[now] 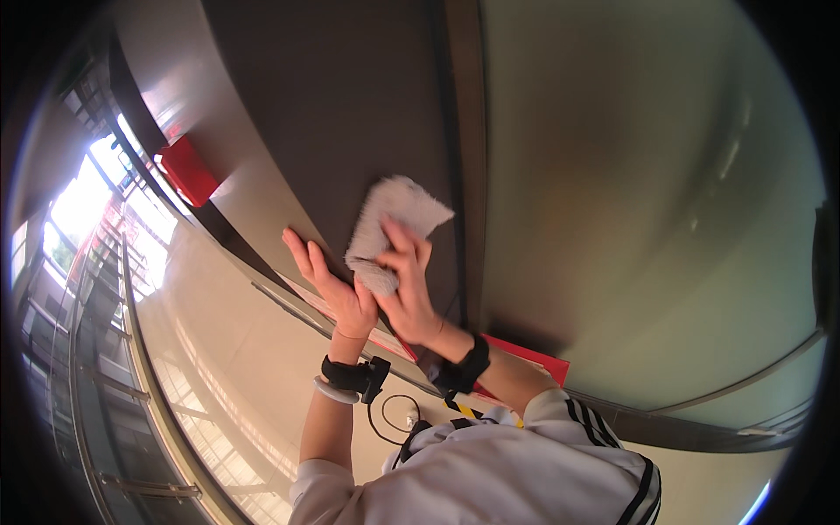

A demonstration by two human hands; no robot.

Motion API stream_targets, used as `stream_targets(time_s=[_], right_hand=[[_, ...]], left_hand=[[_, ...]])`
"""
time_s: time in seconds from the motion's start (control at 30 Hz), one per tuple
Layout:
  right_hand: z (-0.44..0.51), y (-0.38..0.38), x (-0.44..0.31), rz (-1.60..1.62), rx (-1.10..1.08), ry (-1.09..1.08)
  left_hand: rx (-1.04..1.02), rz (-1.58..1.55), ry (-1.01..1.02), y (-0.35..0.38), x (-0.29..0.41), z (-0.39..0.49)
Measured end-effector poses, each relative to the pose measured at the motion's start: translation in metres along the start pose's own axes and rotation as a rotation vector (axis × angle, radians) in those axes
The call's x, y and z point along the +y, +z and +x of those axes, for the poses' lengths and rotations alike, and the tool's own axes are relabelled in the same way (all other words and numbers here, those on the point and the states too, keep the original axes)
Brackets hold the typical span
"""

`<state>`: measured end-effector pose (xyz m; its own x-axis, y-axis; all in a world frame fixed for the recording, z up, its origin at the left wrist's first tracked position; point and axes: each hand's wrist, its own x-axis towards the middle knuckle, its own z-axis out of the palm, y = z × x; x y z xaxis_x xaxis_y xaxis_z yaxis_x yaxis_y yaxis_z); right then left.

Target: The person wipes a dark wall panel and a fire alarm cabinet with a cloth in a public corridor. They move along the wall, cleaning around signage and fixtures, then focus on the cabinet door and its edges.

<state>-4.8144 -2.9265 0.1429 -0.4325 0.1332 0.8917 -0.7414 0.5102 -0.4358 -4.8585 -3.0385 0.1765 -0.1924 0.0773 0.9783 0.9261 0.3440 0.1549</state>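
Observation:
A fluffy grey cloth (400, 203) lies against a dark brown panel (328, 92). My right hand (412, 292) grips the cloth by its lower part, fingers bent over it and slightly blurred. Just to the left, my left hand (338, 292) rests flat with its fingers apart at the panel's left edge, where a paler, shiny surface (262, 203) begins. The heel of the left hand is close to the right hand; whether they touch I cannot tell. Black straps (351, 375) circle both wrists.
Right of the panel, past a brown frame strip (467, 131), stands a frosted glass pane (630, 197). A red box (187, 172) juts out at left. Another red item (558, 369) shows by my right forearm. A railing (141, 354) runs along the pale floor (197, 315).

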Motion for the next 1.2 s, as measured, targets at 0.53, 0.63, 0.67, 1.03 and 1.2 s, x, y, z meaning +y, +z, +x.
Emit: stream_targets(time_s=[0.53, 0.63, 0.67, 1.03, 1.2], right_hand=[[0.053, -0.004, -0.041, -0.106, -0.07, -0.337], [0.096, -0.019, -0.011, -0.233, -0.001, -0.373], [0.117, -0.026, 0.004, -0.245, 0.057, -0.239], [0.149, -0.018, -0.029, -0.296, 0.048, -0.516], [0.227, -0.038, -0.012, -0.258, 0.151, -0.398]], left_hand=[[-0.004, -0.071, -0.17, -0.003, -0.003, -0.007], [-0.029, 0.017, -0.003, -0.008, -0.006, -0.01], [-0.043, 0.021, -0.008, -0.01, -0.006, -0.01], [0.122, 0.097, -0.079, 0.011, 0.008, -0.009], [0.094, 0.122, -0.082, 0.005, 0.008, -0.013]])
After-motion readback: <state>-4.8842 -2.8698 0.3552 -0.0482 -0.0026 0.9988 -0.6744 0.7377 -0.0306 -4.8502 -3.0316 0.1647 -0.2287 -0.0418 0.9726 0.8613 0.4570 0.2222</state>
